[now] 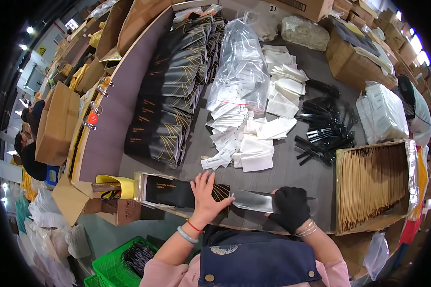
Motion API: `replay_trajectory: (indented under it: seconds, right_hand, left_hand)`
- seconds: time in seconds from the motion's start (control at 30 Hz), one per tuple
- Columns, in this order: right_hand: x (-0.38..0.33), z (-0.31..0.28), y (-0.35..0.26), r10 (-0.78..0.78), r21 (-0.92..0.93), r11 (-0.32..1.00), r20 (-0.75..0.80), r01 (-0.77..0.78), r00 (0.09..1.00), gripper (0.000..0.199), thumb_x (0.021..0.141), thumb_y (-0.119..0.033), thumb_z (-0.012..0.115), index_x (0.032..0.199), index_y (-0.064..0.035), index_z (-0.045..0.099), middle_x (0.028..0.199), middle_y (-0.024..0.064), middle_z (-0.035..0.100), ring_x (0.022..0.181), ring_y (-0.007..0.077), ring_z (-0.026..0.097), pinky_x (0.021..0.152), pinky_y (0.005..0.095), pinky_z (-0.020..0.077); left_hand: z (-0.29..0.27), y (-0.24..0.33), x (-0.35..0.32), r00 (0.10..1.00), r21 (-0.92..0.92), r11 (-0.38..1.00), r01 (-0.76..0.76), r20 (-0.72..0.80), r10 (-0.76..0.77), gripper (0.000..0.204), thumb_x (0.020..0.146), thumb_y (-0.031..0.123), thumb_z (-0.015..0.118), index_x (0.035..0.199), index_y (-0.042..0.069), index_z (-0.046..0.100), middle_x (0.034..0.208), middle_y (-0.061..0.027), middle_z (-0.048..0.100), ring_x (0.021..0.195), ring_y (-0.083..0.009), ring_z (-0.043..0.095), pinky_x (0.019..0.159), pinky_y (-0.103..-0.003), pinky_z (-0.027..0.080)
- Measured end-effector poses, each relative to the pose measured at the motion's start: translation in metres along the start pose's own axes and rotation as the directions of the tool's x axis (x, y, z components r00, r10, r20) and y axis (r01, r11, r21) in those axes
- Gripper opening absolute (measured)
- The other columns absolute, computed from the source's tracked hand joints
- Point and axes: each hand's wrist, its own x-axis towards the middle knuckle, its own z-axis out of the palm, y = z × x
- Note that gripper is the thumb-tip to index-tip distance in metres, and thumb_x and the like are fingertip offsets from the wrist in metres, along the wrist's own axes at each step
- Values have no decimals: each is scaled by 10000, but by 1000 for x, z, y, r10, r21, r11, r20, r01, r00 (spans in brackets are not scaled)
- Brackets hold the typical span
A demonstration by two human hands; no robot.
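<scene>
My left hand (207, 197) lies with spread fingers over a black packet (167, 190) with gold lines at one end. That packet rests in a shallow holder at the front edge of the table, and my palm hides part of it. My thumb reaches toward the end of a shiny metal strip (252, 201). In a black fingerless glove, my right hand (292, 206) curls over the strip, fingers on its far side and thumb on its near side. The strip's far end shows beyond the glove; what lies under the palm is hidden.
Black packets (163, 86) stand in an overlapping row at the back left. White paper sachets (254, 150) and a clear plastic bag (242, 62) fill the middle. Black-handled utensils (323, 124) lie right of them. A carton of wooden sticks (371, 186) stands front right, a green basket (112, 263) below left.
</scene>
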Motion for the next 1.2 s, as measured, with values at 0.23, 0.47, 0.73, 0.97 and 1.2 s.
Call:
replay_trajectory:
  seconds: [0.23,0.47,0.73,0.97,1.2]
  right_hand:
    - [37,48,-32,-221,195,952,-104,237,970,652,680,-462,778,1183,-108,561,1167,101,570,1104,278,530,936,454,361]
    - [-31,12,99,331,266,939,-534,-217,778,447,746,-185,778,1128,-49,590,1106,148,596,1067,343,558,956,427,423]
    - [-190,26,274,805,317,551,-445,-772,392,380,900,-224,640,1177,30,591,1144,189,605,1118,347,559,984,406,428]
    - [-174,17,260,803,167,521,-429,-837,414,332,904,-157,545,1154,55,599,1119,217,607,1053,386,574,928,425,460]
    - [-179,28,255,826,255,457,-476,-852,300,356,950,-139,516,1241,63,547,1246,232,585,1183,383,535,1010,435,422]
  left_hand:
    - [-7,-1,21,995,-133,987,-92,-58,85,719,700,306,821,1283,0,533,1359,-181,463,1287,-376,394,1101,-509,257]
    - [-12,-24,74,964,190,963,-190,-150,219,319,730,146,762,1023,105,642,977,-58,608,964,-286,546,804,-415,406]
    - [-6,22,68,967,-229,940,-252,-83,239,92,777,46,706,838,36,638,808,-110,612,798,-299,604,747,-378,488]
    - [38,59,86,944,73,941,-329,13,329,367,704,88,769,1029,72,598,1026,-114,603,989,-344,537,861,-428,447]
    - [46,59,85,958,-5,959,-282,59,282,318,696,110,785,949,59,599,927,-119,591,907,-322,576,778,-415,474]
